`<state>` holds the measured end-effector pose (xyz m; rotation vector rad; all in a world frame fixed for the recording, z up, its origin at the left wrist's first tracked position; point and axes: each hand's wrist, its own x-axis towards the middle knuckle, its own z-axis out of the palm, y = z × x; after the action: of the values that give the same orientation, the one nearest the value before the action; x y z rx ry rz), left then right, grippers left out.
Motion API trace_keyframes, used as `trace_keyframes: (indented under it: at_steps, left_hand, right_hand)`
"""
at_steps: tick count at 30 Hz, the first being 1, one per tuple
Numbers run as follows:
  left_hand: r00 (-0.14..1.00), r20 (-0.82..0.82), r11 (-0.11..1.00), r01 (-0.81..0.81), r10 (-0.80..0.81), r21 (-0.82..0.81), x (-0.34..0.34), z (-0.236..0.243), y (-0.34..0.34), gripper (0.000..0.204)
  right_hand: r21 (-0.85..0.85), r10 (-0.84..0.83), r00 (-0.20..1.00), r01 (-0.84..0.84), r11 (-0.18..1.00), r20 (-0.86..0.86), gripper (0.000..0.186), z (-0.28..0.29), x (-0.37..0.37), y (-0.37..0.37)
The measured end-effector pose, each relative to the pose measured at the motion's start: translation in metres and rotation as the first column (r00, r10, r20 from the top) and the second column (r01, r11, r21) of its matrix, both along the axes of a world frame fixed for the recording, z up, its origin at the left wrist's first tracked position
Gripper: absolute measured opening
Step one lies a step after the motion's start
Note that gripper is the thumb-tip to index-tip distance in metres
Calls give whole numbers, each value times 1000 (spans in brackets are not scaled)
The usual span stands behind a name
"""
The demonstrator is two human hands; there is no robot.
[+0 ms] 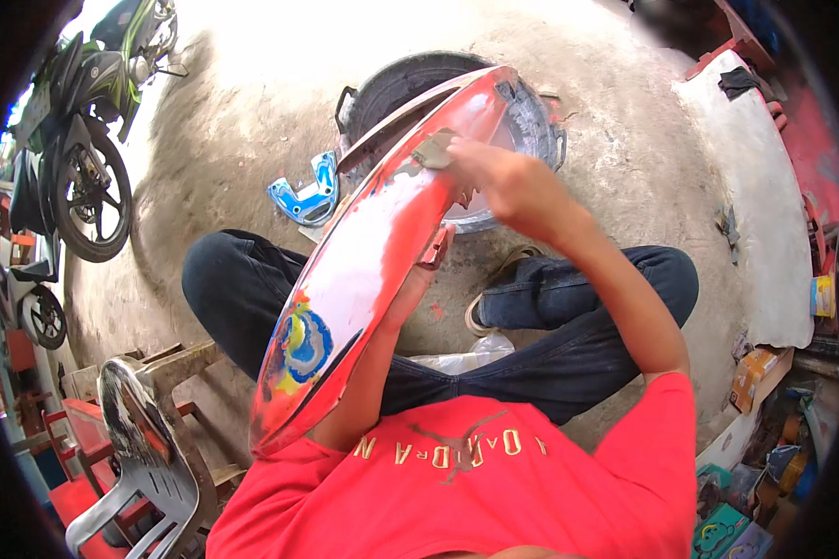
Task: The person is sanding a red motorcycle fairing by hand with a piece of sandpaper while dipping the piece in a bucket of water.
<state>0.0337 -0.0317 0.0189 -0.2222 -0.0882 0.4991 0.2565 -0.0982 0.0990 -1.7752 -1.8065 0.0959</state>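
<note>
A long curved motorcycle body panel (pixel 345 252), red with sanded white and pink patches and blue and yellow rings at its near end, lies slantwise across my lap. Its near end rests by my left upper arm, and its far end reaches over a black tub. My left hand (pixel 421 278) grips the panel's right edge near the middle; some of its fingers are hidden. With my right hand (pixel 502 179) I press a folded grey-green piece of sandpaper (pixel 433 149) flat against the panel's upper part.
The black tub (pixel 364 104) with cloudy liquid stands on the concrete floor ahead. Left of it lies a small blue and white part (pixel 309 194). A motorcycle (pixel 93 168) stands far left, a grey plastic chair (pixel 149 466) near left. Boxes (pixel 760 377) line the right.
</note>
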Motion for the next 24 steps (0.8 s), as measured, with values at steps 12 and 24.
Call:
trace_keyframes:
  at_steps: [12, 24]
  left_hand:
    - [999, 8, 998, 50, -50, 25, 3, 2, -1, 44]
    - [992, -123, 944, 43, -2, 328, -9, 0, 5, 39]
  right_hand:
    - [-363, -589, 534, 474, 802, -606, 35, -140, 188, 0]
    - [-682, -354, 932, 311, 661, 82, 41, -328, 100, 75]
